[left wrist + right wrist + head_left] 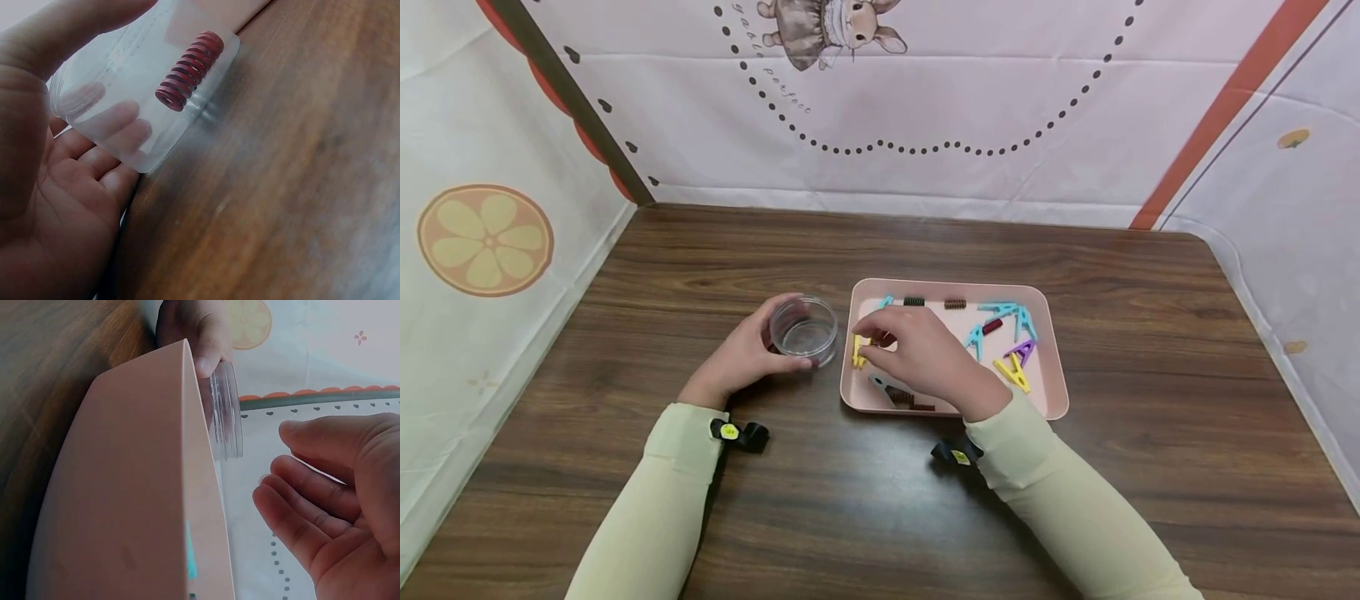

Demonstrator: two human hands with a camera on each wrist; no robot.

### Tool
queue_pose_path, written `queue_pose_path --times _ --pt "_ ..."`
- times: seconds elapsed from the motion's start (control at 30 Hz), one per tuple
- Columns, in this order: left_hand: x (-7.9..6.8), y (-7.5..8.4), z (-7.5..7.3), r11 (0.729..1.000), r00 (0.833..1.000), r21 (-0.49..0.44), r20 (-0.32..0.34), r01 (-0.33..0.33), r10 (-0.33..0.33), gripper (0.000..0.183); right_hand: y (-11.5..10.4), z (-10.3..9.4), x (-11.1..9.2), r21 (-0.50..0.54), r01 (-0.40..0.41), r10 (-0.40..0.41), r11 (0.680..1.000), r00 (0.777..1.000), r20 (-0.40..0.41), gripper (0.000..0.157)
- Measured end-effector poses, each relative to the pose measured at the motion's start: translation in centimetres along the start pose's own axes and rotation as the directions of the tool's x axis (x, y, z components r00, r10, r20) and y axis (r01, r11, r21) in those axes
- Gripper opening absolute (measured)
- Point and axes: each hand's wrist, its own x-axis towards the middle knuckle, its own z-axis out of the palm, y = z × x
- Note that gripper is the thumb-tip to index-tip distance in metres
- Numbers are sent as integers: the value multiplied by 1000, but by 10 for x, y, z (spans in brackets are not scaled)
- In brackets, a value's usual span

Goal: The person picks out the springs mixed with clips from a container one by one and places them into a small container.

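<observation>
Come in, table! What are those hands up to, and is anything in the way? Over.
Left hand holding clear jar. Red spring inside. Right hand looks empty, above tray. Tray's rim lies between hands.

You were in a small booth-like enclosure, though whether it stood in a home or a studio could not be told: creased white sheeting (pixel 925 104), printed with a dressed rabbit (pixel 808 29), walled your dark brown wood-grained counter (pixel 850 517) on three sides.

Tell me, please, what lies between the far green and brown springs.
In the head view, only bare pink tray separates the green spring from the brown spring.
</observation>
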Motion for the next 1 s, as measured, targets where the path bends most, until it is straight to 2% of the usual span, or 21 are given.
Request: queue_pose_path --times 0.67,1.0 --pt "1 2 -1 1000 1000 -22 22 -14 14 93 11 -5 -16 -11 -43 44 999 993 107 19" --pt "1 -1 0 1000 1000 -14 12 -20 21 91 16 -3 -20 -34 -55 60 998 980 190 14"
